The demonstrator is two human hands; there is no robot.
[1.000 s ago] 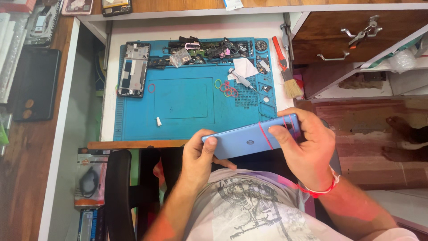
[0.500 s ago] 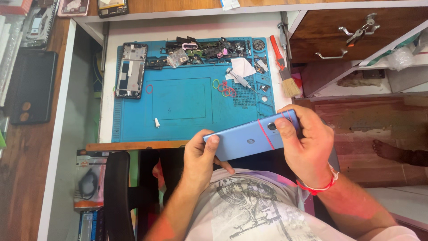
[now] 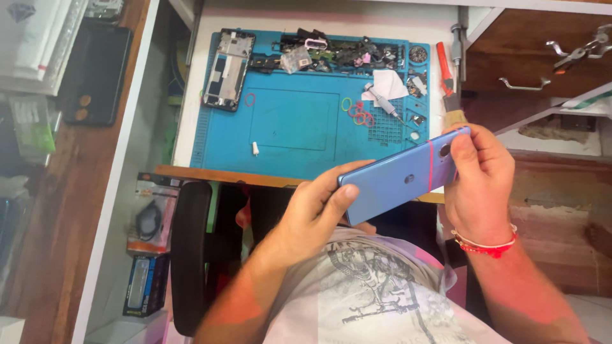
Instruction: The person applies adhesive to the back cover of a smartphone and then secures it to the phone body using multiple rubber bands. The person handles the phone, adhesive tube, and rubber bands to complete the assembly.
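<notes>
Nearest the camera, the left hand [image 3: 312, 213] and the right hand [image 3: 478, 185] hold a blue phone [image 3: 403, 181] back-up between them, above the lap and just in front of the desk [image 3: 191, 108] edge. The left fingers pinch its lower end, and the right fingers clasp the camera end, beside a red band round the body; held level at both ends like this, the back faces the eyes for a close look. Its screen side is hidden. Beyond, a blue work mat [image 3: 293, 121] keeps loose parts together: coloured rubber bands [image 3: 358, 113], a screwdriver [image 3: 382, 102], a stripped phone frame [image 3: 228, 70] at the left. The dark heap of small parts [image 3: 338, 51] along the far edge is too jumbled to make out.
</notes>
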